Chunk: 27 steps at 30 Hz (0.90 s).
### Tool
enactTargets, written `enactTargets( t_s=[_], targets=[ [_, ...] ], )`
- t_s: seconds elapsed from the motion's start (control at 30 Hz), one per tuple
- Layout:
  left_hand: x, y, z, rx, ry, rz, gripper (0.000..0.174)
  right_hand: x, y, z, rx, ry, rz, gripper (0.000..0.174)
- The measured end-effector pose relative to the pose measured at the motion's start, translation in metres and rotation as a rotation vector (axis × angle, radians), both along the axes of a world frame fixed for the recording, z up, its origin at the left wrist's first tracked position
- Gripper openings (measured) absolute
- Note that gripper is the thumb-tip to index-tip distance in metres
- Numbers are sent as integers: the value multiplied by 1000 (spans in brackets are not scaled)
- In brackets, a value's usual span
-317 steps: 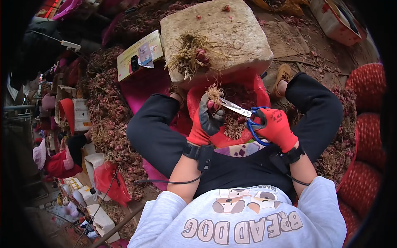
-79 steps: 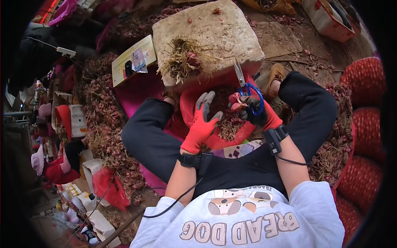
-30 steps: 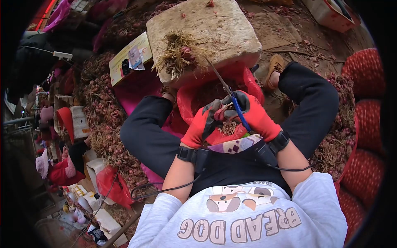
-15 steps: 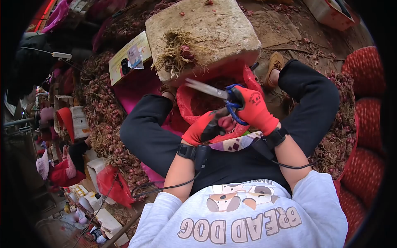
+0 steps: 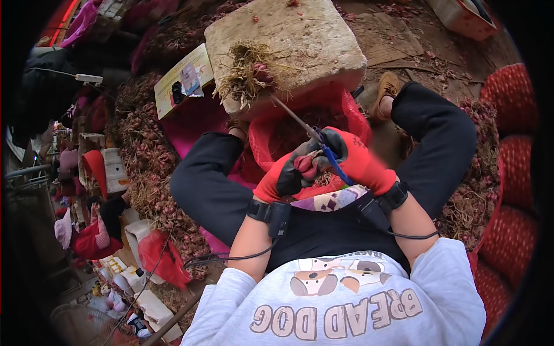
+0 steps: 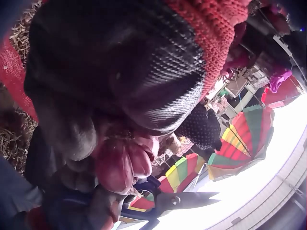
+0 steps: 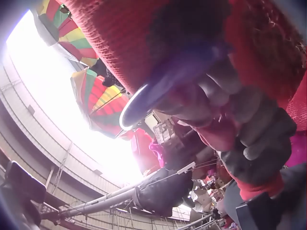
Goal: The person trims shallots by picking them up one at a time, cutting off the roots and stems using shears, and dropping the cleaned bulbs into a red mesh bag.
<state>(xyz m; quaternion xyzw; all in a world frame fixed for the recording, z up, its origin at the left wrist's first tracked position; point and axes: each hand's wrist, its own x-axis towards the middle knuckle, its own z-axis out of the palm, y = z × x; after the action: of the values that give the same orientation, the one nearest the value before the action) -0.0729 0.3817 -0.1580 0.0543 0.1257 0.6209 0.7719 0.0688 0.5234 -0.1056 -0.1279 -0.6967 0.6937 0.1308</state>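
In the head view my left hand [image 5: 284, 177], in a red glove with dark palm, grips a small cluster of red shallots [image 5: 306, 166]. My right hand [image 5: 362, 164], gloved alike, holds blue-handled scissors [image 5: 336, 164], their blades pointing up and left toward the stone-like block. The right fingertips are right at the shallots' stem end. The left wrist view shows the shallots [image 6: 116, 165] close up under the left fingers, with the scissor blades [image 6: 184, 201] just beyond. A blue scissor handle [image 7: 180, 79] arches across the right wrist view, partly blurred.
A pale block [image 5: 288, 52] stands ahead, with a dry-rooted shallot bunch [image 5: 249, 72] on it. A red mesh bag [image 5: 262, 144] lies open between the legs. Heaped shallots [image 5: 147, 167] are at left, full red sacks [image 5: 511, 179] at right. A yellow board [image 5: 183, 81] is beside the block.
Over the last seconds, the left hand, earlier free while the right held shallots and scissors, has taken the shallots. Since half a second ago the scissors have swung upward and the right fingers neared the stems.
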Motion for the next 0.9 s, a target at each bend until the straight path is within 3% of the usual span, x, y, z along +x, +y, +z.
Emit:
enactTargets(
  t_s=[0.07,0.13,0.17,0.27,0.33,0.43,0.53,0.63,0.7,0.8,0.9],
  targets=[
    [4,1,12,-53,589,35,35,-1,-2,-3,64,-13,-74,26],
    [4,3,13,-61,944,41,34,-4,-4,-25,56,-70,-212,26],
    [1,3,5,-43,1006,32,34,-6,-2,-37,8,-106,-321,25],
    [13,11,17,-206,1043,217,33,-4,6,-40,-317,-67,-529,22],
    [13,14,17,-363,1022,263,32,3,16,-37,-350,-78,-529,20],
    [-2,4,-15,-380,1013,316,30,8,20,-31,-438,-164,-500,18],
    [-8,-1,-11,-370,938,329,30,8,24,-49,-254,-191,-435,17],
    [-3,-6,-1,-272,823,372,33,3,13,-48,471,-283,-486,18],
    [-2,-9,-11,-200,726,416,36,-1,9,-57,235,-234,-422,19],
    [0,-8,-7,-306,601,383,32,-1,6,-47,-44,-267,-342,20],
    [0,-5,-8,-290,616,367,27,-1,5,-41,-247,-240,-302,21]
  ],
)
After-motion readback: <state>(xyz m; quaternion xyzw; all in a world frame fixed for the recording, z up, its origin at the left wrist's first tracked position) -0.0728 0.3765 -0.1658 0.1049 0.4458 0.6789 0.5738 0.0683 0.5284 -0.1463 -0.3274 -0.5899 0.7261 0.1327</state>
